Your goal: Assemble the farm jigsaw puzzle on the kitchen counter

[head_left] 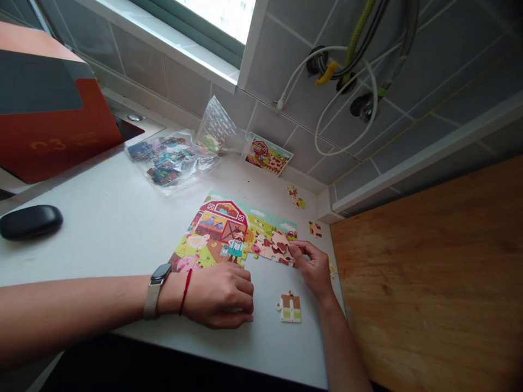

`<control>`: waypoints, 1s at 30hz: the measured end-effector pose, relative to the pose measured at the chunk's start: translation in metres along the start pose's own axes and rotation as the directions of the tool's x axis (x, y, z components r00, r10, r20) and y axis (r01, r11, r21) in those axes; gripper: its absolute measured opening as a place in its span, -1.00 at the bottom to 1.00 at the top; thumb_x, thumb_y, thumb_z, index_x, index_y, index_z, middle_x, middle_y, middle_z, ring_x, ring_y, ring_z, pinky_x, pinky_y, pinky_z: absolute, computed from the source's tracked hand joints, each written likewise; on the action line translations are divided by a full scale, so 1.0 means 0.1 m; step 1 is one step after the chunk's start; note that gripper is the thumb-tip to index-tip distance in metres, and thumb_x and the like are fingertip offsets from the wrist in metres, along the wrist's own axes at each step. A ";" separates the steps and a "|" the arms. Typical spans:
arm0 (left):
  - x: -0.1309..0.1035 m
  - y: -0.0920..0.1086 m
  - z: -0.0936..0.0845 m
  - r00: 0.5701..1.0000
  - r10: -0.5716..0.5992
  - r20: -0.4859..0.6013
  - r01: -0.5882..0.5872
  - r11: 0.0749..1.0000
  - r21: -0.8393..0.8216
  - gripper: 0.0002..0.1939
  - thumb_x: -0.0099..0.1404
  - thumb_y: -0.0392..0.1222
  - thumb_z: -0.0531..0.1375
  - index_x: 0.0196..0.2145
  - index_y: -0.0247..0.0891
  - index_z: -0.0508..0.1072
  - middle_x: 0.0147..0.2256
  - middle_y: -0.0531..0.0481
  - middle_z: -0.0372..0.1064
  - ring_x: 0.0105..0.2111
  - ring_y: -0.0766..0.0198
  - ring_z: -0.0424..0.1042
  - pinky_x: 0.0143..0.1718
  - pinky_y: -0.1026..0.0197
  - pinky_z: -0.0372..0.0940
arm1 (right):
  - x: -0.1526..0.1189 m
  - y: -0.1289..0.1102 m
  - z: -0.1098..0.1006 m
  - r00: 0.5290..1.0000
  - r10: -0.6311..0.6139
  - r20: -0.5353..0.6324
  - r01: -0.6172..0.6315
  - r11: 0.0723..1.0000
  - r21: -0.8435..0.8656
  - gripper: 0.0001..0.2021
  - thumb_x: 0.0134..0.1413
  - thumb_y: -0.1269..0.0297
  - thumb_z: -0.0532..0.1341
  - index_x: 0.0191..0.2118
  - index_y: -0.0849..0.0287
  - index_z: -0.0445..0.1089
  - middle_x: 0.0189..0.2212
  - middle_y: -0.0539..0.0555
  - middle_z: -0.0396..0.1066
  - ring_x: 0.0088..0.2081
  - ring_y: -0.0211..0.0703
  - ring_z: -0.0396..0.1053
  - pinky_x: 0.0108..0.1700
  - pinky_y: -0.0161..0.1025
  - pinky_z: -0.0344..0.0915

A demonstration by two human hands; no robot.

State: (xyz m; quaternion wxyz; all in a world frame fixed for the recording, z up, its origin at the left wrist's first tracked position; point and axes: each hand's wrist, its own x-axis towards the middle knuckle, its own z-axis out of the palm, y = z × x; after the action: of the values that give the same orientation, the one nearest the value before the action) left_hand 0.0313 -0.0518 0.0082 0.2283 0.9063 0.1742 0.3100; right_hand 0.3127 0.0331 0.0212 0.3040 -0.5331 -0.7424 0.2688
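A farm jigsaw puzzle (220,239), partly put together, lies on the white countertop and shows a red barn, a farmer and cows. My right hand (312,267) pinches a brown-and-white cow puzzle piece (280,240) between thumb and fingers, over the puzzle's right part. Below the puzzle, my left hand (220,296) rests on the counter with its fingers curled; its palm is hidden. Between my two hands lies a loose brown, white and green puzzle piece (290,308). More loose pieces (315,229) are scattered along the right edge.
A picture card (267,154) leans on the tiled wall. Clear plastic bags (171,158) of pieces lie at the back left. A black computer mouse (30,222) and an orange-red box (49,120) are at far left. A wooden panel (429,272) borders the right; cables (347,71) hang above.
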 end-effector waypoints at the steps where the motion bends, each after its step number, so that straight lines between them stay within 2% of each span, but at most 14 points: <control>1: 0.00 0.00 0.00 1.000 0.003 0.002 -0.003 1.000 0.001 -0.76 0.44 -0.23 0.23 -0.42 -0.17 0.35 -0.42 -0.04 0.45 -0.36 0.13 0.43 -0.29 0.06 0.31 | 0.00 0.00 0.01 1.000 -0.016 -0.014 0.016 1.000 -0.016 -0.65 0.29 -0.07 0.29 -0.18 0.13 0.63 -0.36 0.09 0.57 -0.34 -0.07 0.50 -0.23 -0.16 0.45; 4: 0.00 0.00 -0.01 1.000 0.004 0.003 -0.004 1.000 0.006 -0.76 0.44 -0.23 0.23 -0.42 -0.17 0.35 -0.42 -0.05 0.46 -0.36 0.14 0.43 -0.29 0.06 0.30 | 0.03 0.04 0.05 0.995 -0.084 -0.048 0.079 0.993 -0.092 -0.62 0.23 -0.06 0.34 -0.01 0.10 0.61 -0.08 0.19 0.57 -0.02 0.06 0.51 0.05 -0.03 0.46; 6: 0.00 0.00 0.00 1.000 -0.002 0.002 0.002 1.000 0.009 -0.77 0.43 -0.22 0.23 -0.41 -0.17 0.36 -0.42 -0.04 0.46 -0.36 0.14 0.43 -0.29 0.07 0.30 | 0.04 0.08 0.10 0.994 -0.108 -0.018 0.104 0.985 -0.140 -0.49 0.17 -0.07 0.38 0.15 0.08 0.54 0.13 0.23 0.50 0.18 0.14 0.41 0.25 0.08 0.35; 9: 0.00 0.00 0.00 1.000 -0.009 0.009 0.008 1.000 0.012 -0.79 0.43 -0.22 0.24 -0.39 -0.17 0.38 -0.42 -0.04 0.46 -0.35 0.15 0.44 -0.28 0.08 0.31 | 0.04 0.13 0.17 0.991 -0.121 0.066 0.131 0.975 -0.181 -0.38 0.13 -0.07 0.42 0.26 0.07 0.46 0.24 0.24 0.44 0.29 0.20 0.31 0.35 0.19 0.23; 12: -0.01 0.00 0.00 1.000 -0.009 0.006 0.009 1.000 0.009 -0.79 0.43 -0.22 0.24 -0.40 -0.17 0.38 -0.42 -0.04 0.46 -0.35 0.14 0.43 -0.28 0.07 0.32 | 0.03 0.13 0.21 0.990 -0.127 0.054 0.136 0.970 -0.201 -0.46 0.17 0.00 0.40 0.22 0.05 0.50 0.18 0.23 0.49 0.25 0.19 0.34 0.32 0.19 0.26; 17: -0.01 -0.01 0.02 1.000 -0.013 0.014 0.013 1.000 0.012 -0.78 0.42 -0.23 0.26 -0.39 -0.17 0.35 -0.41 -0.04 0.46 -0.33 0.13 0.44 -0.27 0.08 0.30 | 0.03 0.03 0.19 0.994 -0.110 0.019 0.112 0.974 -0.196 -0.55 0.13 0.01 0.43 0.09 0.08 0.58 -0.04 0.20 0.53 0.05 0.14 0.42 0.14 0.07 0.38; 22: -0.01 -0.01 0.01 1.000 -0.008 0.021 0.008 1.000 0.018 -0.78 0.43 -0.23 0.24 -0.39 -0.17 0.35 -0.41 -0.04 0.46 -0.34 0.13 0.43 -0.27 0.07 0.29 | 0.04 0.01 0.14 0.998 -0.027 0.052 0.035 0.986 -0.163 -0.68 0.16 -0.02 0.38 -0.13 0.11 0.64 -0.41 0.08 0.49 -0.29 0.03 0.44 -0.14 -0.06 0.41; 24: 0.00 0.00 -0.01 1.000 -0.005 0.026 0.005 1.000 0.018 -0.78 0.44 -0.23 0.24 -0.40 -0.18 0.35 -0.40 -0.05 0.47 -0.34 0.13 0.43 -0.27 0.07 0.29 | 0.03 0.03 0.10 0.998 0.034 0.055 -0.025 0.987 -0.157 -0.70 0.19 -0.01 0.36 -0.18 0.12 0.64 -0.48 0.03 0.45 -0.39 -0.04 0.41 -0.24 -0.11 0.38; 27: 0.01 0.00 -0.02 1.000 -0.003 0.018 0.002 1.000 0.013 -0.78 0.43 -0.23 0.25 -0.40 -0.17 0.35 -0.40 -0.05 0.47 -0.34 0.14 0.43 -0.27 0.07 0.29 | 0.02 0.02 0.04 0.997 0.053 0.060 -0.046 0.991 -0.125 -0.69 0.22 -0.01 0.32 -0.17 0.13 0.64 -0.41 0.06 0.49 -0.38 -0.07 0.44 -0.24 -0.14 0.39; 30: 0.01 0.00 -0.03 1.000 -0.001 0.010 0.001 1.000 0.012 -0.78 0.43 -0.23 0.25 -0.40 -0.17 0.35 -0.41 -0.04 0.46 -0.35 0.14 0.43 -0.28 0.07 0.29 | 0.02 -0.02 -0.01 0.991 -0.017 0.136 0.029 0.996 -0.089 -0.61 0.14 0.01 0.40 0.01 0.10 0.62 -0.13 0.14 0.53 -0.10 0.02 0.50 -0.01 -0.09 0.43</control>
State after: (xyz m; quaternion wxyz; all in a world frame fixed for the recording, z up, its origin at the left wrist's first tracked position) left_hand 0.0308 -0.0507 0.0109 0.2239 0.9091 0.1752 0.3044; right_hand 0.3116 0.0347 0.0232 0.2316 -0.5184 -0.7788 0.2666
